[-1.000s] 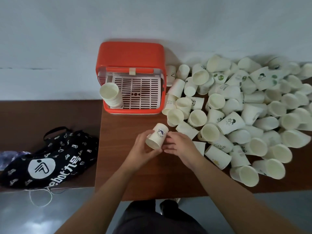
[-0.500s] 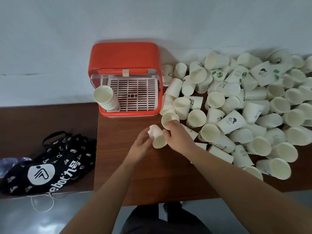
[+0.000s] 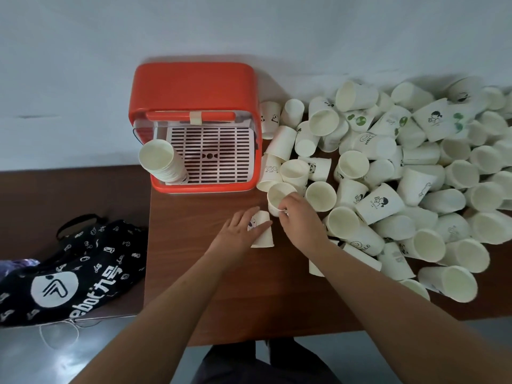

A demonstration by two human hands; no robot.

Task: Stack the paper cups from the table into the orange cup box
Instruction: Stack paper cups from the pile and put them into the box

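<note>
Cup [image 3: 263, 236], tapered white paper, in left hand [image 3: 236, 231]

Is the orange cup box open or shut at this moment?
Open. The orange cup box shows its slatted tray uncovered, and a stack of cups rises past its rim.

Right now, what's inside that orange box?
Inside the orange cup box, one stack of nested paper cups stands at the front left on a white slotted tray. Whatever lies beneath the tray, or inside the cups below the top one, is covered.
</note>
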